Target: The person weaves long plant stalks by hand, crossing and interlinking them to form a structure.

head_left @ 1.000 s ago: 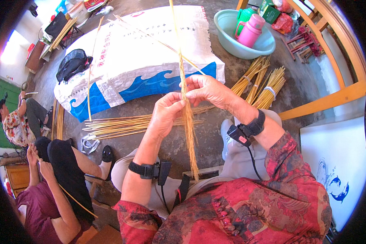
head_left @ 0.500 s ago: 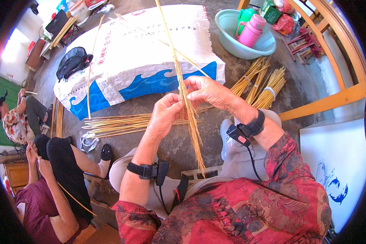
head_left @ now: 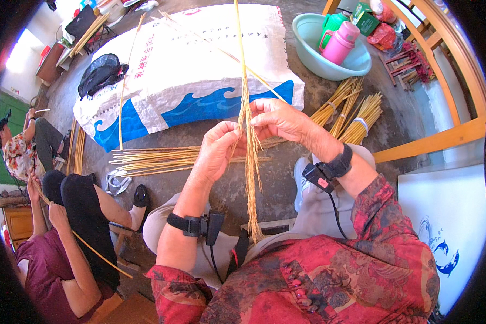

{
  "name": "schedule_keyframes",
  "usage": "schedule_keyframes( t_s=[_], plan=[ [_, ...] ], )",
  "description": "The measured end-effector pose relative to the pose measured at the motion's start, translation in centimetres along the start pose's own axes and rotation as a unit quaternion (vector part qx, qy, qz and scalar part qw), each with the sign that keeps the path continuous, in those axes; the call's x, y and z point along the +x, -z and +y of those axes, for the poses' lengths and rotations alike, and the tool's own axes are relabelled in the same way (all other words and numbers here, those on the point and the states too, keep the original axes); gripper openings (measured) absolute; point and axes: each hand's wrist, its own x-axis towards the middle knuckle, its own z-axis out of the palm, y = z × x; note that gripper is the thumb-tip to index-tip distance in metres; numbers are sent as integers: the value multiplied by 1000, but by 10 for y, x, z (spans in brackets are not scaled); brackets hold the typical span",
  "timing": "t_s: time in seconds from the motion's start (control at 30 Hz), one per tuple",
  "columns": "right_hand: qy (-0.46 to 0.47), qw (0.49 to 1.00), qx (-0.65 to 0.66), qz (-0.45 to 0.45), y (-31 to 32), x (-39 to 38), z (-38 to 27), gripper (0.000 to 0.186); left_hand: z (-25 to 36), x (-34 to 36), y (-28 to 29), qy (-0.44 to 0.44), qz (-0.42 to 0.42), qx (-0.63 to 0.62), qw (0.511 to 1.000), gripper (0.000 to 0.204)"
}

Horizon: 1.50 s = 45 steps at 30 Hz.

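Frayed stalk [head_left: 251, 181]: tassel on the near side of the printed sheet [head_left: 213, 62], upper length crossing in front of it. Left hand [head_left: 217, 148] pinches strands; right hand [head_left: 279, 120] has its fingers closed on the stalk. Caution: uneven pulling could snap strands; a slack pinch could drop the stalk.

The top edge cuts off the straw stalk [head_left: 245, 96], hiding its far end.

stalk [head_left: 245, 92]: golden straw | sack [head_left: 189, 70]: white, blue waves | basin [head_left: 329, 69]: aqua | flask [head_left: 338, 47]: pink
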Motion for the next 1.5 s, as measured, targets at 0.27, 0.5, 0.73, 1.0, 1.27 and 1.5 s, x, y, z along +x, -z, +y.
schedule_keyframes(
  t_s=[0.27, 0.5, 0.73, 1.0, 1.27, 1.5],
  plan=[
    [6, 1000, 1, 19, -6, 3, -2, 19, -2, -5, 0, 31, 11, 2, 999, 19],
    [36, 995, -94, 27, -5, 8, 6, 20, -9, -1, 0, 23, -17, 30, 999, 25],
    [23, 999, -45, 14, -4, 7, 5, 24, -9, 3, 0, 9, -32, -23, 999, 16],
    [34, 992, -91, 80, -7, -8, 1, 23, -9, 6, -1, -12, 5, -73, 997, 10],
    [14, 990, -132, 43, -15, -21, 2, 19, -7, 7, -3, -27, 27, -83, 996, 8],
    [4, 988, -142, 56, -18, -19, 5, 25, -9, 9, 1, -47, 41, -98, 993, 8]
  ],
)
